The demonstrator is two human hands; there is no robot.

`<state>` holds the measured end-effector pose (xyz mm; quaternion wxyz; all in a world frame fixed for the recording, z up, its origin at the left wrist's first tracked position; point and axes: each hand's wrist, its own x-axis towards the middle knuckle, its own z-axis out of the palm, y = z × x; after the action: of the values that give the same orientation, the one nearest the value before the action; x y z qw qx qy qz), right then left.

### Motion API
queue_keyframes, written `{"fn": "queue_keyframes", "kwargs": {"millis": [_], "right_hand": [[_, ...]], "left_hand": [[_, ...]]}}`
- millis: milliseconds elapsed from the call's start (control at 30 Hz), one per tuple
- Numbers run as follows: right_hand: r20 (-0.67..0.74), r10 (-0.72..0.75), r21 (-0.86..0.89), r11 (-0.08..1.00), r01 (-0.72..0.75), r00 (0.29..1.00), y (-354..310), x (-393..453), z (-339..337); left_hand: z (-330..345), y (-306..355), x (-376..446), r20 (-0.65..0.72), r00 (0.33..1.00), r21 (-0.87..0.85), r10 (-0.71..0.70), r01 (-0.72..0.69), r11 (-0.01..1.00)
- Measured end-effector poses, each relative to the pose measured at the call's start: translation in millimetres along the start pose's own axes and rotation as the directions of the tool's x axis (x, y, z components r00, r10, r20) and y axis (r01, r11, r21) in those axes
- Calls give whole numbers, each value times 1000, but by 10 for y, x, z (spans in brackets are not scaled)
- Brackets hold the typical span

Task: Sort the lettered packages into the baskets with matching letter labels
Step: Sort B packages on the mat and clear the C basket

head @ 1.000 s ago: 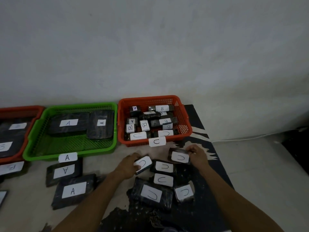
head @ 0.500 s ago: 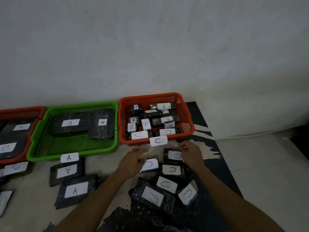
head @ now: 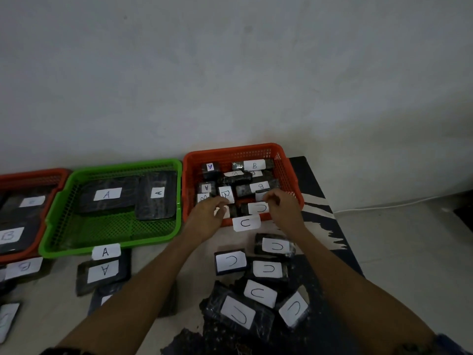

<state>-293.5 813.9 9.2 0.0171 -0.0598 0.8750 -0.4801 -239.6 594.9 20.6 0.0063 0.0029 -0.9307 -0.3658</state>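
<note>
Head view is showing both hands reaching over the near rim of the orange basket (head: 286,160), whose front is carrying a paper label marked C (head: 246,223). Left hand (head: 207,213) is hovering at the basket's front left corner with fingers loosely curled; whether it is gripping anything I cannot tell. Right hand (head: 282,206) is sitting above the front right part, its fingertips (head: 268,199) seeming to pinch the edge of a small white-labelled package (head: 261,195), though the letter is hidden. Inside, mixed packages marked A, B and C are lying jumbled. Six C packages (head: 276,245) are lying on the floor in front of the basket, between the forearms. Left of it, the green basket (head: 76,226) labelled A is holding two A packages (head: 107,194), and more A packages (head: 103,271) are lying before it.
</note>
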Motion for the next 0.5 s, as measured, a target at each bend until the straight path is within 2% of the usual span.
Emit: {"fn": "queue_keyframes", "kwargs": {"millis": [133, 200, 267, 333, 400, 500], "right_hand": [[100, 41, -96, 995, -31, 994, 72, 131, 94], [97, 76, -154, 986, -61, 992, 90, 172, 183], [82, 171, -174, 973, -155, 982, 61, 230, 273], [85, 241, -235, 948, -216, 967, 20, 303, 338], [96, 240, -307, 930, -201, 966, -23, 342, 395], [97, 209, -276, 945, -175, 973, -78, 436, 501]], "left_hand": [[-39, -197, 169, 28, 999, 106, -33, 30, 994], [-70, -299, 247, -4, 999, 172, -44, 44, 984], [-104, -397, 333, -15, 1000, 275, -18, 21, 961], [-118, -487, 413, 83, 996, 450, 26, -61, 891], [-119, -570, 450, 197, 980, 608, 33, -149, 780], [-69, -658, 500, 229, 973, 741, -3, -172, 649]]}}
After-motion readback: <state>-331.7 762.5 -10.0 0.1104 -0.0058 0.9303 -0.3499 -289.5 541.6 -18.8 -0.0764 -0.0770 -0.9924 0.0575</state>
